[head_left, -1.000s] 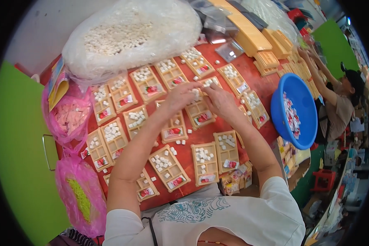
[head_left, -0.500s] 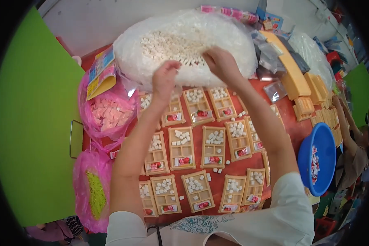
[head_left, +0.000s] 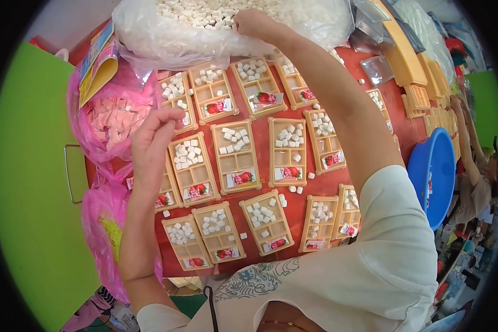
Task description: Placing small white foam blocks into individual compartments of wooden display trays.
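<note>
Loose white cubes could scatter beneath two outstretched arms

The right hand [head_left: 257,25], fingers folded inward, is at the edge of a heap of small white cubes [head_left: 205,15] in a large clear plastic bag [head_left: 293,41] at the far side. Whether it grips any cubes cannot be told. The left hand [head_left: 152,141] hangs half-curled over the left-hand trays — its grip, if any, is hidden.

Rows of pale tan, rectangular plastic trays [head_left: 226,162] cover a red tabletop [head_left: 297,214], their compartments holding cubes and strawberry-printed packets [head_left: 242,177]. Several cubes [head_left: 292,188] lie loose between trays. An overfull handful could shed more; a low forearm could jog a tray — and the bag's slack, open edge, if tugged, might spill cubes over the nearest row.
</note>
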`<control>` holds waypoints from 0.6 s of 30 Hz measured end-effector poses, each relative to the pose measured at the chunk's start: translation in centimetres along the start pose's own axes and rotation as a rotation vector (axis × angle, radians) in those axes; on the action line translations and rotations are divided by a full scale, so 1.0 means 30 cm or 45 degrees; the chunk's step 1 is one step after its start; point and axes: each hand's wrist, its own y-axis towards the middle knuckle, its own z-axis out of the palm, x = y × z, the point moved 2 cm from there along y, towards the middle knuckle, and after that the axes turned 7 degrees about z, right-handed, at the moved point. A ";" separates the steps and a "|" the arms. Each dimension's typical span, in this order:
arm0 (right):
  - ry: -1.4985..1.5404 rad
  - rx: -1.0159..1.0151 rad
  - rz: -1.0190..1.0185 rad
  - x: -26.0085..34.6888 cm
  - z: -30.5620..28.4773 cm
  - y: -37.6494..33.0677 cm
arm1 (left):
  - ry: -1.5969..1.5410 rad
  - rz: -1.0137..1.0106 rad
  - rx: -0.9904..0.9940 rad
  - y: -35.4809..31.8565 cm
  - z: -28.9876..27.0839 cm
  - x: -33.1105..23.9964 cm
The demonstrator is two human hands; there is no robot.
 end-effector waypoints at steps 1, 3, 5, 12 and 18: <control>-0.017 -0.088 0.012 0.002 -0.009 -0.008 | 0.011 0.009 0.021 -0.030 0.008 -0.002; 0.151 -0.205 0.059 -0.034 -0.036 -0.018 | -0.009 -0.003 0.069 -0.080 0.040 -0.021; 0.306 -0.320 0.109 -0.116 -0.082 -0.048 | 0.039 0.050 0.122 -0.122 0.062 -0.038; 0.804 -0.130 0.220 0.094 -0.362 -0.592 | 0.103 0.090 0.021 -0.351 0.053 -0.108; 0.474 0.029 -0.011 0.139 -0.180 -0.888 | 0.106 0.097 0.044 -0.472 0.114 -0.089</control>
